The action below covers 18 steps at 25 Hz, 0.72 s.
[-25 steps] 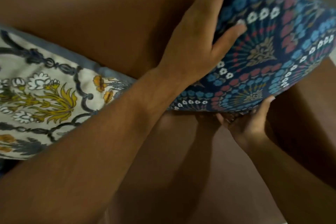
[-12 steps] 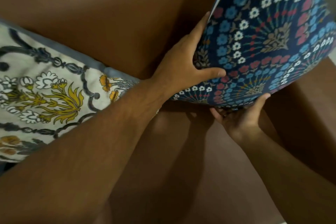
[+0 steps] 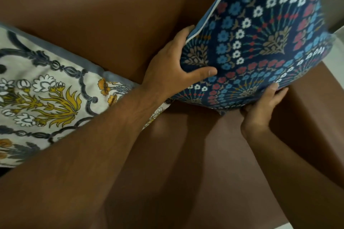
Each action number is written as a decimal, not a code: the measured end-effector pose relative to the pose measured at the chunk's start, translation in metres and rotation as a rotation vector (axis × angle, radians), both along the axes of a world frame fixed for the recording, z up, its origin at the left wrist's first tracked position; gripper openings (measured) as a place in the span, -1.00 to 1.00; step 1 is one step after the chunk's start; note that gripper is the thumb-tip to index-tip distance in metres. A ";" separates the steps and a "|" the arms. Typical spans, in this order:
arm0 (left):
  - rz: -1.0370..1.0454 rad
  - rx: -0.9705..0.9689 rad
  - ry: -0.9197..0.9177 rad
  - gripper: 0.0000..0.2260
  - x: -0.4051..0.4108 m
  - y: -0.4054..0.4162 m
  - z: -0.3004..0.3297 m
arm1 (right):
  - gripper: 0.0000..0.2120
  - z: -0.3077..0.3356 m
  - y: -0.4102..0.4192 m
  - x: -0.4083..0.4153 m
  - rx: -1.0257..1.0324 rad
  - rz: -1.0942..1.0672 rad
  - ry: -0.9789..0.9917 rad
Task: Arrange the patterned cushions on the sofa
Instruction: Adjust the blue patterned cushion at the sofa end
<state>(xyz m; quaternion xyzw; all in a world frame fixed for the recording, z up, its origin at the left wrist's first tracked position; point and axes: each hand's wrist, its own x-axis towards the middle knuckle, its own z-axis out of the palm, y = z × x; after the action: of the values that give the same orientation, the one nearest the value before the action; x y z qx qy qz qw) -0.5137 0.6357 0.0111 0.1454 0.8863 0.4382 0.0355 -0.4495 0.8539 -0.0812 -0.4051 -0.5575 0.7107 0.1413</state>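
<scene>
A navy cushion (image 3: 260, 39) with blue, red and white flowers stands tilted in the right corner of the brown sofa (image 3: 111, 15). My left hand (image 3: 173, 67) grips its left edge, thumb across the front and fingers behind the white piping. Under the cushion's lower right corner my right hand (image 3: 260, 109) holds it from below. A cream cushion (image 3: 46, 98) with yellow and grey flowers leans against the backrest at the left, partly covered by my left forearm.
The sofa's brown seat (image 3: 186, 173) spreads out below the cushions. Its armrest (image 3: 307, 117) rises at the right, just beyond my right hand. A strip of pale floor (image 3: 337, 37) shows past the armrest.
My left hand slid down from the top of the navy cushion to its left edge. The cushion has turned more upright and shifted toward the corner.
</scene>
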 end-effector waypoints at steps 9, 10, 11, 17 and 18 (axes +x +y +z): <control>0.071 -0.128 0.086 -0.18 -0.017 -0.005 -0.002 | 0.21 -0.007 -0.014 -0.016 0.053 0.196 0.058; 0.079 -0.142 0.103 -0.18 -0.023 -0.005 -0.004 | 0.33 -0.006 -0.017 -0.030 0.048 0.204 0.038; 0.088 -0.156 0.125 -0.19 -0.027 -0.004 -0.006 | 0.47 -0.006 -0.020 -0.044 0.041 0.230 0.016; 0.124 -0.204 0.120 -0.15 -0.021 -0.004 -0.002 | 0.36 0.000 -0.025 -0.038 0.076 0.186 -0.075; 0.137 -0.239 0.141 -0.14 -0.013 -0.006 0.004 | 0.30 0.005 -0.026 -0.023 0.053 0.150 -0.080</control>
<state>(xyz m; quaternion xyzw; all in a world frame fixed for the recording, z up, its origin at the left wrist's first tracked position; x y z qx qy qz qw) -0.5266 0.6293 0.0155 0.1096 0.9404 0.3196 -0.0396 -0.4723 0.8276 -0.0764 -0.3864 -0.6098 0.6877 0.0761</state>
